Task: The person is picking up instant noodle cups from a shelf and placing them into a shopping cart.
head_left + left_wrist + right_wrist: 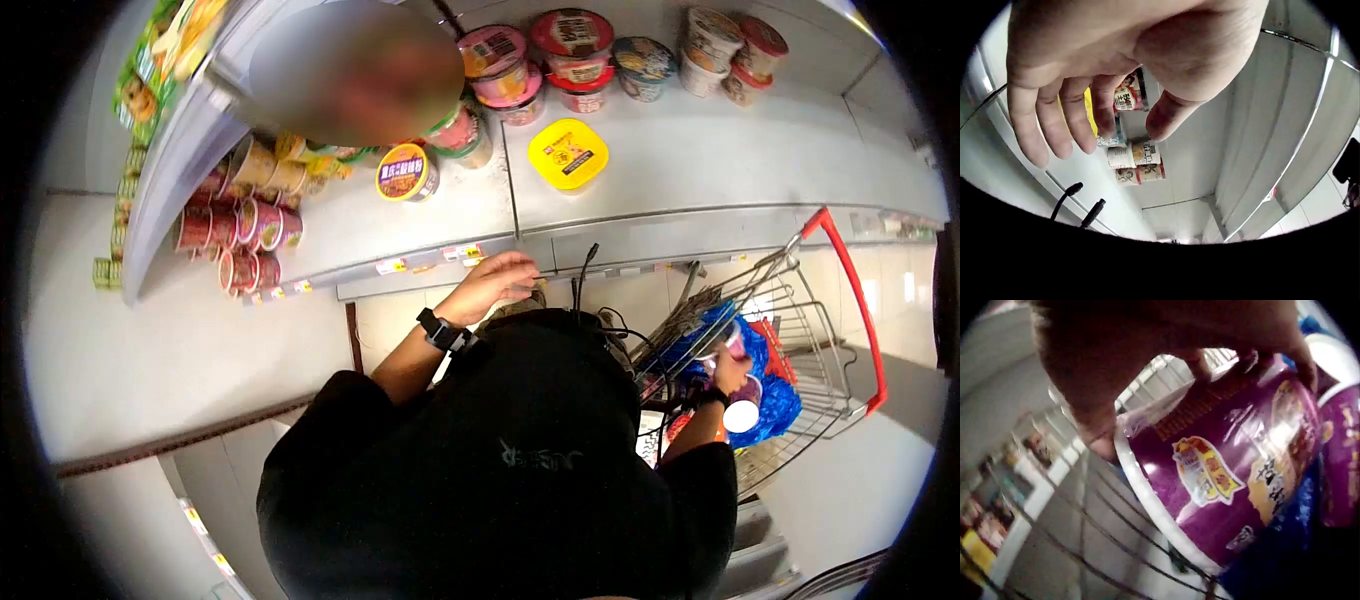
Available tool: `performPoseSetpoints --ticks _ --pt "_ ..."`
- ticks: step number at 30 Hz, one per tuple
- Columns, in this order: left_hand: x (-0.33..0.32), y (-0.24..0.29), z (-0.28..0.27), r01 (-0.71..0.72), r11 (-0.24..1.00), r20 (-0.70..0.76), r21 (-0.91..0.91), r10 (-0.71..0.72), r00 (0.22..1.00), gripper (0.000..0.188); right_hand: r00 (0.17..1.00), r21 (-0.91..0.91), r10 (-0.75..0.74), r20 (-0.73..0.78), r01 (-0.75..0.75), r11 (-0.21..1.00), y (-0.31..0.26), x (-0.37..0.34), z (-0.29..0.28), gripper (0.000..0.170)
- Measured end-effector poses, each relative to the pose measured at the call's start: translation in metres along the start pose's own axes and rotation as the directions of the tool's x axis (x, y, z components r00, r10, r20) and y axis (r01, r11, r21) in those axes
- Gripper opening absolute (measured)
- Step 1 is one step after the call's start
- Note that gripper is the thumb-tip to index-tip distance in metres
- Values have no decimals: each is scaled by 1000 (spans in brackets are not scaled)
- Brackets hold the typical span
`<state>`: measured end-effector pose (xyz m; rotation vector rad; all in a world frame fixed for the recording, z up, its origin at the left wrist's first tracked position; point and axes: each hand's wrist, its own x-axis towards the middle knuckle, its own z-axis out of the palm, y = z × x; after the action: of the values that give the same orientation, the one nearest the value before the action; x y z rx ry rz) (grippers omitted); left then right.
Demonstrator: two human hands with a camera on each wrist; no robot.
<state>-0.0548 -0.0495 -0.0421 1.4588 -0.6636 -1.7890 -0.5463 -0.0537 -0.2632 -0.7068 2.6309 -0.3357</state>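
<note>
The purple tub [1222,462] is found in the basket of the shopping cart [855,290], tilted onto its side within the right grip [732,370], with the blue bag [780,415] just beside it. Its contents cannot be seen; a light weight is judged from the instant-food style of packaging. The side wall is judged moderately stiff but liable to be dented if squeezed hard. Bright glare is noted on a clear wrap, so a slippery surface should be expected. The pale rim is judged the firmest part, and a hold on the tub's body close to that rim, with fingers and thumb set opposite each other, is considered soundest.

The right grip is found bent about the purple tub and grasping it; the spread is wide, roughly matching the tub, with one fingertip seen by the rim and others toward the opposite end. A second purple tub [1341,456] is noted alongside, not held.

The left grip [492,285] is found released, its fingers loosely extended near the front edge of the shelf [700,170]. Nothing is seen held in it. The yellow tub [568,153] is observed on the shelf, apart from the fingers.
</note>
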Motion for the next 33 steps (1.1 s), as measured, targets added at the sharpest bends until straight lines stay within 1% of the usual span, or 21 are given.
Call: performPoseSetpoints --ticks 1,2,3,4,5,7,9,10,11,12,15,16,17,19,23,25,27,28,30,31,33 --pt "3 -6 2 -8 1000 0 -17 8 1000 31 998 192 -55 -44 62 979 5 15 -12 87" --pt "2 -7 0 -7 1000 -5 -16 7 1000 31 989 439 -76 -127 124 890 -9 5 -35 81" --pt "2 -7 -2 -5 1000 -4 -14 5 1000 31 975 649 -72 -211 195 735 -21 -6 -55 74" --pt "2 -5 -3 -16 999 4 -29 17 1000 31 894 490 -198 -401 392 778 -19 11 -66 69" --pt "1 -2 -3 -12 1000 16 -13 12 1000 31 850 459 -281 -445 486 744 -40 -5 -95 72" --pt "1 -1 -5 -11 1000 49 -2 12 999 31 648 490 -526 -551 761 424 -78 -31 -137 79" --pt "5 -7 -3 -38 999 86 5 38 996 30 636 572 -573 -516 754 322 -116 -69 -168 87" --pt "5 -9 -6 -83 996 87 23 81 993 28 544 461 -644 -537 829 316 -133 -88 -177 89" --pt "6 -8 -9 -90 996 112 19 87 990 28 509 444 -656 -558 850 283 -148 -105 -180 91" --pt "7 -7 -12 -86 996 112 1 85 990 30 443 450 -707 -551 871 195 -163 -122 -180 95" --pt "3 -10 -10 -95 993 138 -71 104 985 27 309 345 -802 -511 929 138 -190 -154 -172 93" --pt "1 -8 -12 -94 992 140 -88 105 984 26 278 368 -826 -490 925 93 -202 -166 -167 91" --pt "-1 -6 -15 -98 990 135 -103 111 985 25 219 303 -852 -475 950 76 -210 -178 -167 90" --pt "-2 -6 -22 -98 990 118 -101 110 987 24 178 319 -855 -488 948 15 -230 -198 -160 90" --pt "-11 -3 -36 -101 987 71 -126 111 991 21 125 473 -842 -525 865 -166 -254 -222 -143 91" --pt "-14 -7 -46 -121 982 50 -147 129 990 22 86 455 -855 -511 872 -184 -262 -230 -139 91" --pt "-18 -7 -51 -134 973 18 -187 140 990 24 116 513 -874 -471 843 -164 -265 -235 -133 94" --pt "-18 -8 -55 -149 969 -15 -199 149 989 24 174 647 -880 -442 741 -179 -267 -235 -125 95" --pt "-21 -13 -61 -160 972 3 -174 163 987 26 234 741 -892 -388 655 -150 -267 -237 -116 97" --pt "-25 -12 -60 -168 965 -42 -199 163 986 28 268 799 -885 -380 577 -168 -271 -245 -115 98" --pt "-29 -4 -61 -203 964 -54 -174 196 979 31 260 815 -900 -350 559 -155 -279 -241 -114 98"
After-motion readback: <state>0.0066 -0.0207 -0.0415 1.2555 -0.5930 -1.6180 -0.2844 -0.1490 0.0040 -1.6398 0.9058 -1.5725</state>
